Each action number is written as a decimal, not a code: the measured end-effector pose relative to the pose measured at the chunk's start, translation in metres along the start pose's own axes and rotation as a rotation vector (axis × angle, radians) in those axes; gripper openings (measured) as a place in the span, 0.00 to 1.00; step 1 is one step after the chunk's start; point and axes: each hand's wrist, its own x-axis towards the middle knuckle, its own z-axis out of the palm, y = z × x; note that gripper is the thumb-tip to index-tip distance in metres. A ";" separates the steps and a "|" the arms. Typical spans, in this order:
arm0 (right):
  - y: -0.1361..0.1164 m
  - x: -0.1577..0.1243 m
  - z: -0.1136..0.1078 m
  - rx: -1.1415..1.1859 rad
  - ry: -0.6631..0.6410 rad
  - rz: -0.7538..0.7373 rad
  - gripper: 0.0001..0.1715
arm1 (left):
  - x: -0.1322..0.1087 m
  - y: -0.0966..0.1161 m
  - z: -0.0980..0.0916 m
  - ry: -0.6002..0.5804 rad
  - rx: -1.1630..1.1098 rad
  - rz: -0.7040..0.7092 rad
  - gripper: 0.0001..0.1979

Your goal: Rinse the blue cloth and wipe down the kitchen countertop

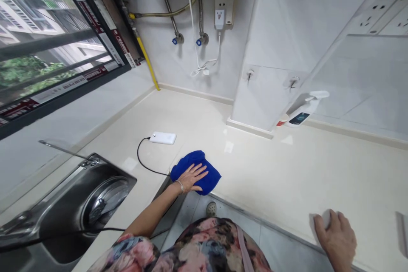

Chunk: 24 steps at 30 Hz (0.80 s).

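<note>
My left hand (190,177) lies flat with fingers spread on a blue cloth (213,173) at the inner corner of the counter. The cloth is bunched on its left side and reaches the counter's front edge. My right hand (338,236) rests on the pale countertop (277,178) near the front edge at lower right, thumb apart from the bent fingers, with no object visible in it. Just beyond the cloth lies a white power bank (163,137) with a black cable (143,162) running from it toward my left forearm.
A steel sink (60,212) with a round drain basket is at left, below a window (47,38). A white spray bottle (307,110) stands against the back wall. A plugged-in charger (219,19), its white cord, pipes with blue valves (199,41) and wall hooks (250,75) are behind.
</note>
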 end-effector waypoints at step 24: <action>-0.077 0.028 -0.003 -0.154 -0.310 0.431 0.37 | 0.195 -0.037 -0.031 0.178 -0.054 -0.533 0.39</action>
